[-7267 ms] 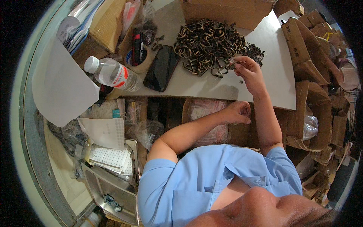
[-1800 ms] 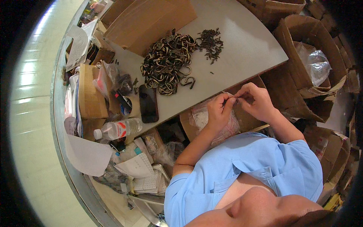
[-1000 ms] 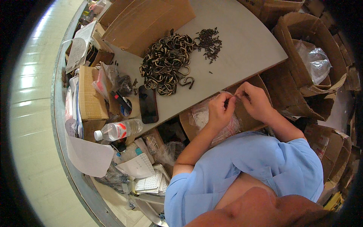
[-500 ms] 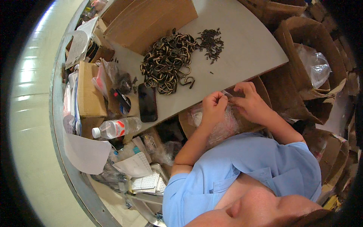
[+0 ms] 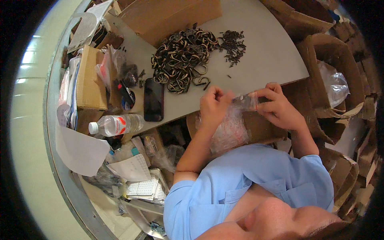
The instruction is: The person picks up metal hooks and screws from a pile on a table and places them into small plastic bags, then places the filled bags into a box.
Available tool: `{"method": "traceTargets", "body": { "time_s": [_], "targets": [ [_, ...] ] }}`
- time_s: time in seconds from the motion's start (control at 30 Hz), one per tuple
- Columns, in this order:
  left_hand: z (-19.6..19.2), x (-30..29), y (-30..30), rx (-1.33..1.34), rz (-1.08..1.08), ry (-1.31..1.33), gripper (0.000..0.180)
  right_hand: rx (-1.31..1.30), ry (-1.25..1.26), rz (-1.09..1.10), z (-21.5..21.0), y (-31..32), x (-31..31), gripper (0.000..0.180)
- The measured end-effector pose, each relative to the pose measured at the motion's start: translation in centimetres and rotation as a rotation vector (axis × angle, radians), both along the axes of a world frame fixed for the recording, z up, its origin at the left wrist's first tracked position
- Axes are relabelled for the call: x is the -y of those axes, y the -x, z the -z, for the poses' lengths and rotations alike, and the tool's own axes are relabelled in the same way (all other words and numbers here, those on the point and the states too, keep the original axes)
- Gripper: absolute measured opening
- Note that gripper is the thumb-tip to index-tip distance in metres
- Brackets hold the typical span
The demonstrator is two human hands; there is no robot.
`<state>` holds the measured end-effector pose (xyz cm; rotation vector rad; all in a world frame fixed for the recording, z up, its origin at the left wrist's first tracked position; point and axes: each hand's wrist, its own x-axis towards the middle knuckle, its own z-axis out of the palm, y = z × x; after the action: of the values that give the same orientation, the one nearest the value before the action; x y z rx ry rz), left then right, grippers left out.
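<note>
A small clear plastic bag (image 5: 245, 102) is stretched between my hands, just off the front edge of the grey table. My left hand (image 5: 214, 106) pinches its left end, the fingertips a little smeared by motion. The thumb and fingers of my right hand (image 5: 280, 108) grip the other end. Whether anything lies inside the bag, I cannot tell. Beyond my hands, a heap of bronze-coloured S-shaped metal hooks (image 5: 182, 60) lies on the table, with one hook (image 5: 202, 81) at its near edge. Many small dark screws (image 5: 233, 47) are spread to the right of the heap.
An open cardboard box (image 5: 231, 132) of clear plastic bags (image 5: 229, 134) stands below my hands. A phone (image 5: 154, 100) and a water bottle (image 5: 117, 125) are at the left, beside a tan carton (image 5: 91, 80). Another carton (image 5: 172, 18) backs the hooks; open boxes (image 5: 336, 48) stand at the right.
My hands have moved apart, and the clear bag now shows stretched between them. The whole view has shifted slightly.
</note>
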<state>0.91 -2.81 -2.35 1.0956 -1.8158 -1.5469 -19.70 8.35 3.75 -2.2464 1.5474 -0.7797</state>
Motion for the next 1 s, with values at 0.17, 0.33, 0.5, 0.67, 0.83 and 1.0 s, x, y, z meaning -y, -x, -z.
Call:
{"method": "traceTargets", "body": {
  "time_s": [0.17,0.33,0.5,0.67,0.83,1.0],
  "targets": [
    [-1.3,-2.6,1.9,-0.029,0.120,0.783,0.048,-0.052,-0.132,-0.161,0.6,-1.7,2.2,0.030],
    [2.1,-2.5,1.8,-0.009,0.236,-0.016,0.045,0.244,-0.152,0.220,4.1,0.5,7.9,0.021],
    [5.1,-3.2,2.7,-0.077,0.385,-0.313,0.048,-0.076,0.072,0.397,6.4,0.4,12.2,0.020],
    [7.0,-3.2,3.1,-0.058,0.419,-0.362,0.052,-0.122,0.187,0.421,7.9,0.0,12.9,0.015],
    [8.3,-3.3,3.3,-0.101,0.325,-0.524,0.048,-0.096,0.085,0.391,7.9,-0.6,12.3,0.015],
    [9.2,-3.3,3.4,-0.181,0.259,-0.604,0.042,0.130,-0.051,0.376,7.4,-1.2,11.8,0.018]
  ]
}}
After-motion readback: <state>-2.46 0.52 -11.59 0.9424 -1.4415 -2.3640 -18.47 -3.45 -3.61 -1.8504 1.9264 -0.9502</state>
